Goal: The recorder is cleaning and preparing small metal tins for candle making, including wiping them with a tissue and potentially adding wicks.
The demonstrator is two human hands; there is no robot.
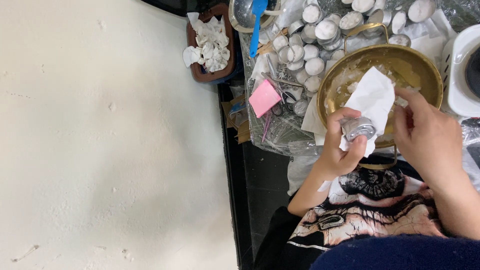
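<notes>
We hold a small metal tealight cup (358, 128) on its side in our left hand (340, 145), fingers curled round it so that its base faces the camera. It sits wrapped in a white paper tissue (372, 95), which our right hand (425, 132) pinches at its upper edge between thumb and fingertips; the tissue appears tucked about the cup so that it can rub the metal. Both hands hover over the brass pan (380, 67), apparently so that wax crumbs fall into it rather than onto the worktop. Beyond the pan lies a heap of further tealight cups (312, 45), some filled with white wax, within easy reach. A pink pad (264, 98) and scissors (285, 100) rest beside them, and a brown tray of crumpled tissues (210, 42) stands well apart at the worktop's edge.
</notes>
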